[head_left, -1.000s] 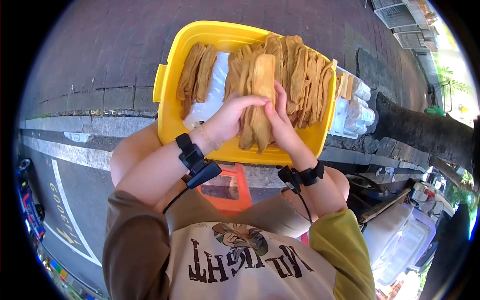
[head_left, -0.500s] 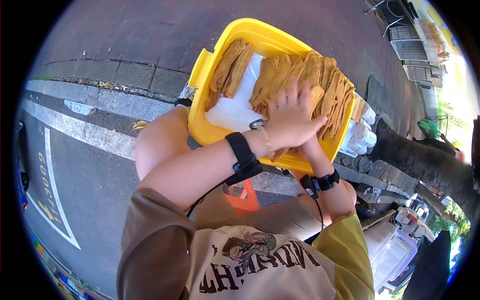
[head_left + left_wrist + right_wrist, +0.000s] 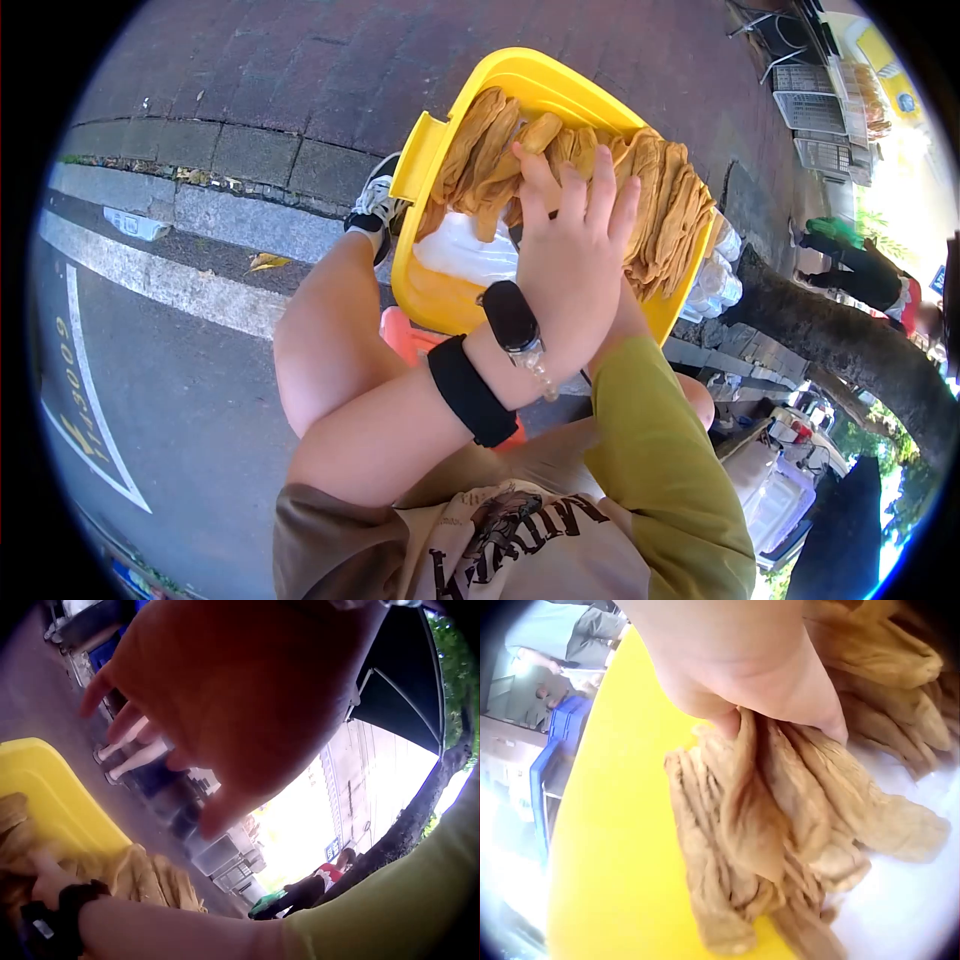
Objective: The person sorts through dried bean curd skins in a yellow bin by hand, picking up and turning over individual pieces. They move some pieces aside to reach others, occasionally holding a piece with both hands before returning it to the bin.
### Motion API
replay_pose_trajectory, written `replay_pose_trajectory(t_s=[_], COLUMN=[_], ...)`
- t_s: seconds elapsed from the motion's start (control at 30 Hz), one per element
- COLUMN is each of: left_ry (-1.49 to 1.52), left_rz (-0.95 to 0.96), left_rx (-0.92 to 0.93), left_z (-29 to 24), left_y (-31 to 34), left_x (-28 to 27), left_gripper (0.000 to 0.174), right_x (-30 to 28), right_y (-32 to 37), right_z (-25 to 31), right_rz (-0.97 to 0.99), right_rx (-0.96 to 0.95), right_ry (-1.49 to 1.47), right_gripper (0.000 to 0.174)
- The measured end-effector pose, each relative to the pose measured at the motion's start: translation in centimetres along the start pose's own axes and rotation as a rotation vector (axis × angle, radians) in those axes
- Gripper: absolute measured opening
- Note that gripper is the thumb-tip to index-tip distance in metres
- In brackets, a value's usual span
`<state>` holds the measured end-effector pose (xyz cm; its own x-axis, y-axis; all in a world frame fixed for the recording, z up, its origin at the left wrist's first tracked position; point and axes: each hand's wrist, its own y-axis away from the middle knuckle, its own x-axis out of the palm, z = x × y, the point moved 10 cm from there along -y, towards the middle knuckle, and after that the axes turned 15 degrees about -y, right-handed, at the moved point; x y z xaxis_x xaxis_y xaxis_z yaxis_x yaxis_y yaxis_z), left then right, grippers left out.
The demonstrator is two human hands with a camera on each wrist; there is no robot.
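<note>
Brown, wrinkled, folded strips [image 3: 665,205] stand packed in a yellow bin [image 3: 565,80]. My left hand [image 3: 570,255] hovers over the bin with its fingers straight and spread, holding nothing. In the left wrist view its palm is in the air above the strips. The right arm crosses beneath it, so the head view mostly hides that hand. Seen from the right wrist, my right hand [image 3: 735,652] grips the top of a brown strip [image 3: 757,825] among the left-end group, beside the yellow wall. A white sheet [image 3: 465,250] lies on the bin's floor.
An orange-red stool [image 3: 400,335] stands below the bin. Clear wrapped packages [image 3: 715,280] sit beyond its right side. A tree trunk [image 3: 810,310] lies to the right, with a person [image 3: 870,275] farther off. A stone kerb [image 3: 255,220] runs left.
From both hands at one strip, my right hand has gone across under the left arm to the left-end group. The left hand has let go and spread its fingers. More strips stand there.
</note>
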<state>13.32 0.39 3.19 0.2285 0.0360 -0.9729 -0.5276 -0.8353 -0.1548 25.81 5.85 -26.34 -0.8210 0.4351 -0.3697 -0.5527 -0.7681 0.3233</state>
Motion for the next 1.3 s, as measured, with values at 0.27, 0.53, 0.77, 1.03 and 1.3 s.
replay_pose_trajectory(t_s=[0.27,0.53,0.77,1.03,1.3], left_ry=[0.093,0.047,0.095,0.153,0.348], left_rz=[0.044,0.010,-0.010,0.113,0.278], left_rx=[0.044,0.045,0.200,0.275,0.070], left_z=[-0.7,-1.0,-2.7,-2.2,-4.7], left_y=[0.2,0.4,0.9,-0.7,-2.6], left_x=[-0.1,0.6,0.9,2.5,11.1], left_gripper=[0.063,0.065,0.052,0.041,0.050], right_x=[1.9,2.6,3.8,-8.5,-20.3], right_y=[-1.1,-2.8,-3.5,9.7,12.2], right_z=[0.9,-2.5,-1.5,9.9,7.1], right_rz=[-0.204,-0.160,0.535,0.372,0.176], right_rx=[-0.070,-0.141,0.124,-0.477,-0.817], right_ry=[0.228,0.138,-0.415,0.971,1.209], right_gripper=[0.055,0.055,0.053,0.065,0.076])
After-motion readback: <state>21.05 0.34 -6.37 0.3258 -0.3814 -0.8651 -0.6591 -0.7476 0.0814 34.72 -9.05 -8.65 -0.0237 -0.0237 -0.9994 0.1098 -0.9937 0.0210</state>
